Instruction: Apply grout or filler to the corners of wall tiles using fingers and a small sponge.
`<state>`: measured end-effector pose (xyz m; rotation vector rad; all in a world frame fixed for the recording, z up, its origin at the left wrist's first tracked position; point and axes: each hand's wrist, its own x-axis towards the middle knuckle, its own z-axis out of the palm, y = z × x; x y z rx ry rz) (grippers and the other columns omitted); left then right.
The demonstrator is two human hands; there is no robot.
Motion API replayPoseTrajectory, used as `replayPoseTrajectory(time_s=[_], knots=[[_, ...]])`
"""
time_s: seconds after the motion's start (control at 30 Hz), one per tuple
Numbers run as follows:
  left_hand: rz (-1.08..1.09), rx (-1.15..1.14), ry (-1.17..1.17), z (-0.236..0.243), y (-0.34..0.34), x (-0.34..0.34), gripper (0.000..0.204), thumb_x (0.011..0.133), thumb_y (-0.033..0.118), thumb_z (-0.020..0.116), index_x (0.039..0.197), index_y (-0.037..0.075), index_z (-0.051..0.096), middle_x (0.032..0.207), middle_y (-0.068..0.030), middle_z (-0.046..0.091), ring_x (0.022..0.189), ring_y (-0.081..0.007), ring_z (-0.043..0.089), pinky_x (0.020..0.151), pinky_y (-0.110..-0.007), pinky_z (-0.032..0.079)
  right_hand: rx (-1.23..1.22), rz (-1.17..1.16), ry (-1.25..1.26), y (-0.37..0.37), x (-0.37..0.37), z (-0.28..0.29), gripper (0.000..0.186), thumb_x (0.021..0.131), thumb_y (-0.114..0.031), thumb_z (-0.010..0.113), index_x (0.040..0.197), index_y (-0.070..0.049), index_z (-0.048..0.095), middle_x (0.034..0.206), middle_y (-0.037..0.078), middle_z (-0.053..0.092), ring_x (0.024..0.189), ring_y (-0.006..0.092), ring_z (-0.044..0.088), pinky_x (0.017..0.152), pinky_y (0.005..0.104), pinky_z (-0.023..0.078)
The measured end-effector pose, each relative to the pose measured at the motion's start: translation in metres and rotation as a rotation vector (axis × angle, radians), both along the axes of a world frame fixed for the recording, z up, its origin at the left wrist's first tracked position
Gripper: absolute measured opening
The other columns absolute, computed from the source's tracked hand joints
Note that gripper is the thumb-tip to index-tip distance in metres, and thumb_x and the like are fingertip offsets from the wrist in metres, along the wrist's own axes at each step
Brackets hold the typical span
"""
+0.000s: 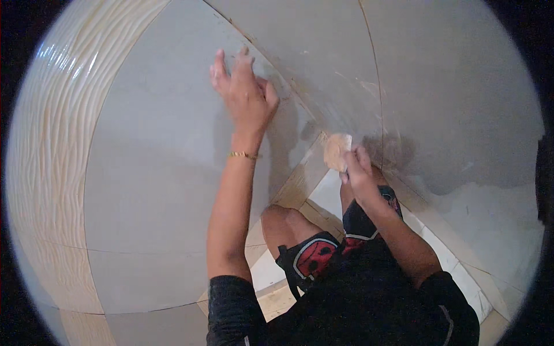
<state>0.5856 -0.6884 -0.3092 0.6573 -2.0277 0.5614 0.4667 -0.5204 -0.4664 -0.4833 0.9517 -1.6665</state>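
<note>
Grey tile covers the wall point(173, 173) that the person faces, and both hands are up against it. The left hand point(245, 95) lies flat on the grey tile with its fingers point(219, 60) spread wide and gripping nothing, the palm pressed to the surface above a thin gold bracelet point(242, 155) on the wrist. The right hand point(359, 173) is lower and to the right, its fingers curled shut around a pale tan pad point(337, 151), perhaps a sponge or a sanding pad, though which cannot be told. That pad sits at the tips of the right fingers and touches the wall just where a slanting joint line point(300, 101) between tiles meets a smeared, lighter patch point(369, 89). The joint runs up and to the left from the pad, toward the left hand, so the right hand is much the nearer to the pad and the left hand rests well apart from it, beside the joint's upper stretch. Below, bare knees point(283, 222) and dark shorts point(314, 254) show over a pale floor point(461, 271).
</note>
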Motion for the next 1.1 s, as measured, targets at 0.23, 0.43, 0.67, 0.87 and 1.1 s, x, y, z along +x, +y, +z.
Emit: replayPoseTrajectory(time_s=[0.23,0.43,0.67,0.87,1.1], knots=[[0.282,-0.146,-0.261,0.016,-0.023,-0.005,0.050,0.067,0.007,0.058,0.116,0.005,0.050,0.133,-0.0137,0.048,0.134,-0.0406,0.026,0.109,-0.059,0.012,0.058,0.089,0.072,0.017,0.009,-0.037,0.010,0.092,-0.015,0.045,0.098,-0.007,0.047,0.077,0.002,0.050,0.052,0.0063,0.042,0.041,0.0215,0.034],[0.346,-0.099,-0.387,-0.017,-0.008,-0.004,0.049,0.066,0.012,0.060,0.114,0.004,0.050,0.138,-0.0157,0.044,0.136,-0.0420,0.023,0.109,-0.061,0.009,0.113,0.140,0.166,0.020,0.017,-0.043,0.009,0.091,-0.011,0.046,0.098,-0.006,0.045,0.073,0.002,0.049,0.049,0.0066,0.041,0.040,0.0223,0.034],[0.359,-0.142,-0.259,0.019,-0.016,-0.009,0.048,0.067,0.012,0.061,0.112,0.004,0.049,0.137,-0.0169,0.044,0.135,-0.0454,0.023,0.110,-0.061,0.009,0.087,0.145,0.063,0.023,0.017,-0.047,0.013,0.090,-0.010,0.052,0.098,-0.008,0.042,0.070,0.002,0.049,0.047,0.0074,0.043,0.038,0.0248,0.034],[0.331,-0.007,-0.402,-0.016,-0.002,-0.012,0.051,0.068,0.012,0.062,0.116,0.004,0.047,0.136,-0.0183,0.045,0.136,-0.0449,0.019,0.109,-0.062,0.007,0.042,0.108,0.123,0.022,0.015,-0.061,0.013,0.090,-0.010,0.053,0.099,-0.007,0.043,0.076,0.001,0.049,0.054,0.0065,0.043,0.043,0.0242,0.036],[0.272,-0.132,-0.221,0.011,-0.013,-0.017,0.054,0.069,0.014,0.062,0.119,0.001,0.046,0.138,-0.0197,0.042,0.138,-0.0441,0.017,0.109,-0.064,0.004,0.124,0.135,0.110,0.020,0.011,-0.066,0.013,0.089,-0.011,0.053,0.097,-0.005,0.044,0.075,0.001,0.050,0.056,0.0071,0.044,0.045,0.0252,0.037]])
